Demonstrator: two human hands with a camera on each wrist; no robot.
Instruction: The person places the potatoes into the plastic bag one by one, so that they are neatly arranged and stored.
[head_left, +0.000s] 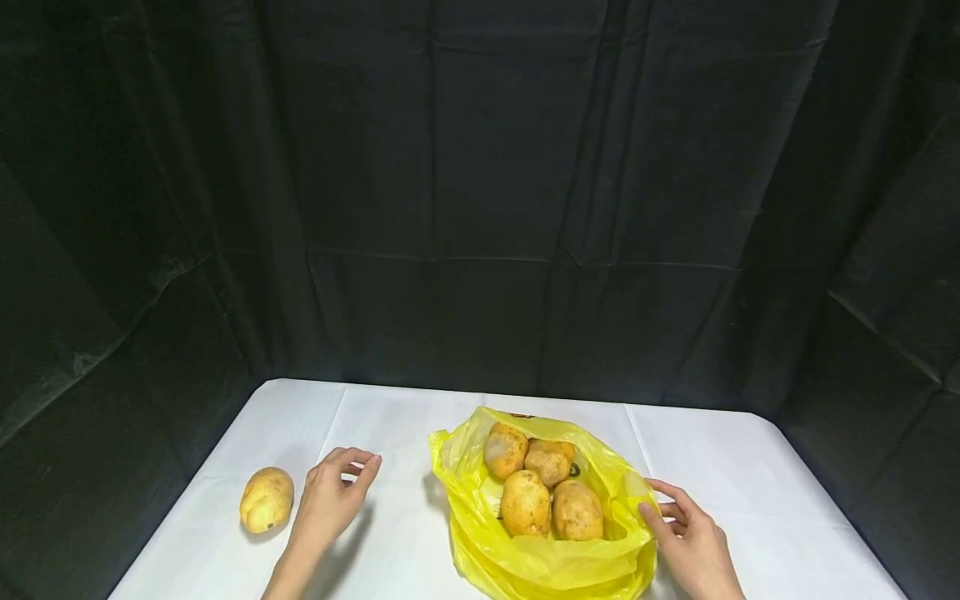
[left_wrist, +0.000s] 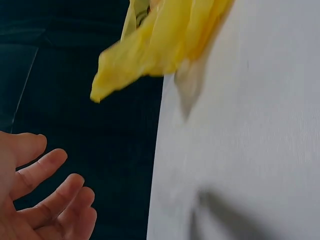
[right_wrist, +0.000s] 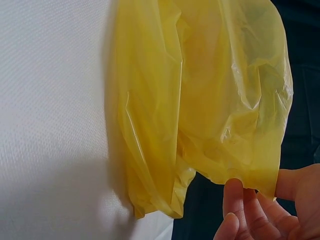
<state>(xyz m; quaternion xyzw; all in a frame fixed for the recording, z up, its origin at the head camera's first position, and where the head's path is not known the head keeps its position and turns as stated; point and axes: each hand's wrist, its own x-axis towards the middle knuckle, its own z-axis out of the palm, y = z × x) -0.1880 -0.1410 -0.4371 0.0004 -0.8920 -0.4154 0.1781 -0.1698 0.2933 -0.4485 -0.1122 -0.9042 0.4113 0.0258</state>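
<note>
A yellow plastic bag (head_left: 547, 567) stands with its mouth wide on the white table, and several potatoes (head_left: 526, 503) lie inside it. My right hand (head_left: 693, 542) pinches the bag's right rim between thumb and fingers; the right wrist view shows the thin film (right_wrist: 240, 150) caught there. One loose potato (head_left: 267, 500) rests on the table at the left. Between that potato and the bag, my left hand (head_left: 330, 500) hovers above the table, fingers loosely bent and holding nothing. In the left wrist view its fingers (left_wrist: 55, 200) are apart from the bag.
A white cloth (head_left: 405, 425) covers the table. Black curtain fabric (head_left: 480, 317) hangs behind it and along both sides.
</note>
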